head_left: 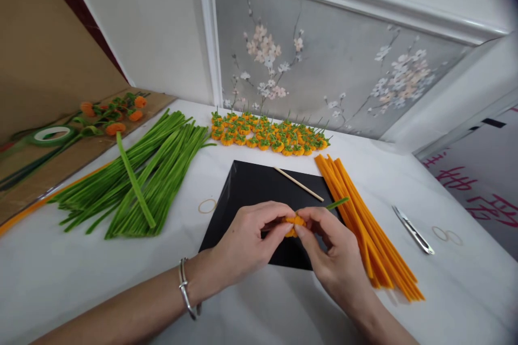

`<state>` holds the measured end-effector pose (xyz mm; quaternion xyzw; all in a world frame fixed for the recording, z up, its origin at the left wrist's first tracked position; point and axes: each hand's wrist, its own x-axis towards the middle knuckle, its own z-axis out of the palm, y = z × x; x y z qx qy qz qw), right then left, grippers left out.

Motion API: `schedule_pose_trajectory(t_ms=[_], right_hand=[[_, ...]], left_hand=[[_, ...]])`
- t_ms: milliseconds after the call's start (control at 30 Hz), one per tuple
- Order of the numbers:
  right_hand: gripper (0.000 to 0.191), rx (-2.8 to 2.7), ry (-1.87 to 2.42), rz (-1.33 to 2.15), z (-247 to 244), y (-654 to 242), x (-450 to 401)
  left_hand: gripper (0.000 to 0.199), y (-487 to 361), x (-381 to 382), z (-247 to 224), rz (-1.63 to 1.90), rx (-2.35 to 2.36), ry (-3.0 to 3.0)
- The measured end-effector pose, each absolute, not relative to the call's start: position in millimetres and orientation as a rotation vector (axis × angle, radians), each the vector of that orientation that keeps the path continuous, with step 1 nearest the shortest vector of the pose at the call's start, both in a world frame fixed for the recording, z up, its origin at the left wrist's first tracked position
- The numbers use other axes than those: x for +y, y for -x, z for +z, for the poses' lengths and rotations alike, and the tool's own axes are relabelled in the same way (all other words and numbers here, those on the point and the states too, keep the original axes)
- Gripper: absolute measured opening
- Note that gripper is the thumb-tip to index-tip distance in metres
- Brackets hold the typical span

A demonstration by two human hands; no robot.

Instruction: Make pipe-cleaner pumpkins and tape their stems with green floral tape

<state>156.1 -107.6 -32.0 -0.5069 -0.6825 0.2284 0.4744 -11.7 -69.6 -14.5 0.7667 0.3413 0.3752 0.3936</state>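
Note:
Above a black mat (259,183), my left hand (254,237) and my right hand (332,242) meet at a small orange pipe-cleaner pumpkin (297,221). Thumb and forefinger of each hand pinch it from either side, so the fingertips cover part of it. A green pipe-cleaner piece (338,203) sticks out past my right fingers; its other end is hidden. A thin wooden stick (299,184) lies on the mat just beyond my hands. To the right is a bundle of orange pipe cleaners (364,221).
Green pipe cleaners (149,183) lie in a pile at left. Finished small pumpkins (267,135) stand in rows along the wall. Small snips (413,230) and rubber bands (446,235) lie at right. Green tape (52,135) and an orange-fruited branch (115,113) rest on cardboard (24,183).

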Motion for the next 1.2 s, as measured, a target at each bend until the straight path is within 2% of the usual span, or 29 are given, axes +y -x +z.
schedule_pose_trajectory(t_ms=[200,367,533,767,1033,1200], right_hand=[[0.012,-1.774,1.241,0.506,-20.6,-155.3,-107.9],[0.008,-1.666,1.268,0.649,-25.7,-156.7,-108.3],[0.024,-1.328,1.271,0.852,-28.2,-157.8,-101.0],[0.036,-1.271,1.252,1.003,-27.1,-155.3,-101.2],[0.024,-1.342,1.298,1.014,-26.2,-154.9,-101.8],[0.017,-1.368,1.303,0.955,-33.1,-154.5,-104.1]], left_hand=[[0.01,10.2,-71.7,-17.6,0.915,0.882,-1.72],[0.008,8.8,-70.1,-16.8,0.908,0.823,-1.568],[0.015,6.2,-67.1,-15.5,0.896,0.777,-1.35],[0.016,4.8,-67.0,-14.2,0.84,0.801,-1.182],[0.024,5.9,-65.2,-15.3,0.77,0.831,-1.091],[0.02,5.2,-64.8,-16.7,0.786,0.827,-1.011]])
